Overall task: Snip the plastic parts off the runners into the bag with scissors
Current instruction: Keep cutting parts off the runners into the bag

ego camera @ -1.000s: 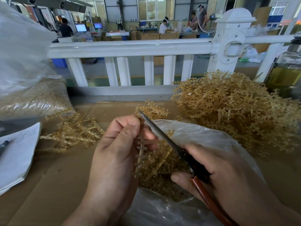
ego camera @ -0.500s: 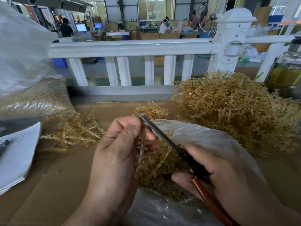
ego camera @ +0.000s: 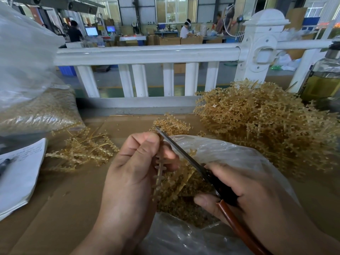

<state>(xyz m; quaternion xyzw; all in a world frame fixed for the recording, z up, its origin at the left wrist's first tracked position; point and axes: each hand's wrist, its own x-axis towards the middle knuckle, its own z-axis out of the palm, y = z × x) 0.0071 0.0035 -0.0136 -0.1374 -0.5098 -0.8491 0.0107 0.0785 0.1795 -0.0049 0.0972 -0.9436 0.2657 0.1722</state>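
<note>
My left hand (ego camera: 132, 173) pinches a tan plastic runner (ego camera: 160, 172) upright over the open clear bag (ego camera: 230, 155), its small parts sticking out along the stem. My right hand (ego camera: 253, 196) grips the scissors (ego camera: 198, 168) by their reddish-brown handles. The thin blades point up and left, crossing the top of the runner right beside my left fingertips. Inside the bag lies a heap of cut tan parts (ego camera: 184, 205) with a few runner pieces on top.
A big pile of uncut runners (ego camera: 266, 122) fills the right side. Stripped runners (ego camera: 82, 150) lie at the left on the cardboard sheet (ego camera: 60, 208). A filled bag (ego camera: 36, 111), papers (ego camera: 18, 173), a glass bottle (ego camera: 323, 78) and a white railing (ego camera: 147, 54) border the workspace.
The scissor blades have crept slightly up along the runner's top; both hands stay almost in place.
</note>
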